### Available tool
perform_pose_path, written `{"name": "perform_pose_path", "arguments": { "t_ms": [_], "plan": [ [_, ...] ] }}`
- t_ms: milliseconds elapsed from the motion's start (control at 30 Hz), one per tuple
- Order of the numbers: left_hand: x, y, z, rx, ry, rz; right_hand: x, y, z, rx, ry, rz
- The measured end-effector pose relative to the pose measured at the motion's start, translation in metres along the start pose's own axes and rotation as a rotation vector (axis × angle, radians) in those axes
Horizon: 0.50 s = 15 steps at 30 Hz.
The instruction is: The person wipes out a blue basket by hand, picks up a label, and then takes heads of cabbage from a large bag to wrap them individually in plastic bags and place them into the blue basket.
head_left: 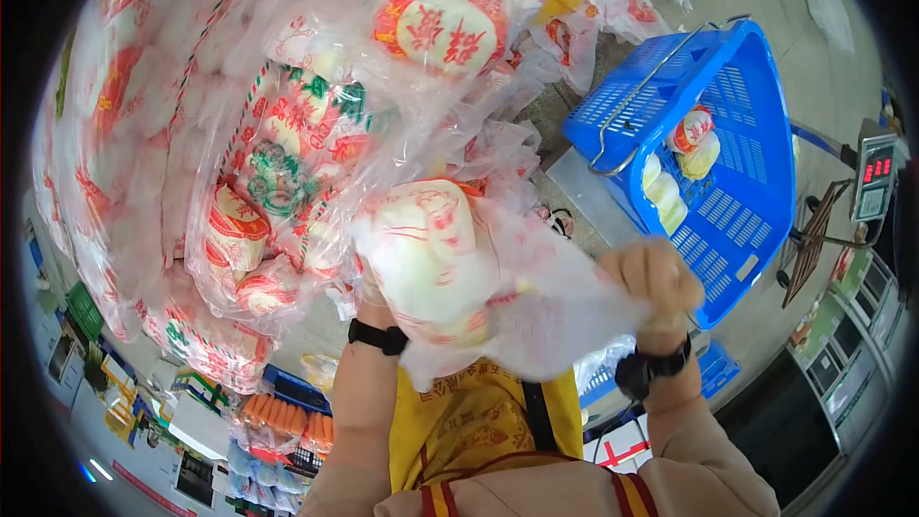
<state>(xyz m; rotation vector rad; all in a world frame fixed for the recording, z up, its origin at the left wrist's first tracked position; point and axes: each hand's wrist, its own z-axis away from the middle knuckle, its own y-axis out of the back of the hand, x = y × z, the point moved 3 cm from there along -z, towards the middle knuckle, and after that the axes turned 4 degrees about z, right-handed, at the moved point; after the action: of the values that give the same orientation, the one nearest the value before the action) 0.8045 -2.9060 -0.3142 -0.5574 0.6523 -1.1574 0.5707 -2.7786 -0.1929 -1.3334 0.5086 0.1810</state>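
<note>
A pale Chinese cabbage [426, 249] sits in front of my body, partly covered by a thin plastic wrapper [565, 302] with red print. My left hand [373, 304] is under the cabbage and supports it; its fingers are mostly hidden. My right hand [656, 282], slightly blurred, is closed on the far end of the wrapper, which stretches out to the right. Behind the cabbage lies a large clear plastic sack [407, 120] of more cabbages in red-printed wrappers. Right of it, a blue basket [732, 239] contains several pale cabbages, one with red-printed wrapping [691, 127].
Stacked sacks of wrapped cabbages [124, 134] fill the left side. A scale with a red display [873, 172] stands at far right, beside a small rack [818, 239]. Loose wrappers [627, 5] lie on the floor behind. Bagged carrots [287, 421] are at lower left.
</note>
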Motion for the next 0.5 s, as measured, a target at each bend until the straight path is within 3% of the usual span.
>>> {"name": "perform_pose_path", "arguments": {
  "t_ms": [67,133,167,300,367,433,500],
  "plan": [
    [-0.002,-0.007,0.0,0.007,-0.003,-0.008,-0.015,-0.026,0.008,-0.531,0.029,0.078],
    [-0.005,-0.013,-0.009,0.01,0.001,-0.033,-0.024,-0.07,0.004,-0.747,0.142,0.002],
    [-0.008,-0.017,-0.01,0.004,0.011,-0.039,-0.027,-0.067,0.024,-0.746,0.151,0.009],
    [-0.021,-0.022,-0.022,0.0,0.048,-0.068,-0.043,0.022,0.147,0.767,0.25,0.113],
    [-0.03,-0.022,-0.027,0.006,0.083,-0.078,-0.074,0.049,0.091,0.667,-0.562,1.209],
    [-0.034,-0.022,-0.026,0.006,0.103,-0.068,-0.064,0.061,0.083,0.445,-0.373,2.468],
    [-0.039,-0.021,-0.023,0.009,0.128,-0.053,-0.06,0.032,0.064,0.739,0.06,1.866]
  ]
}}
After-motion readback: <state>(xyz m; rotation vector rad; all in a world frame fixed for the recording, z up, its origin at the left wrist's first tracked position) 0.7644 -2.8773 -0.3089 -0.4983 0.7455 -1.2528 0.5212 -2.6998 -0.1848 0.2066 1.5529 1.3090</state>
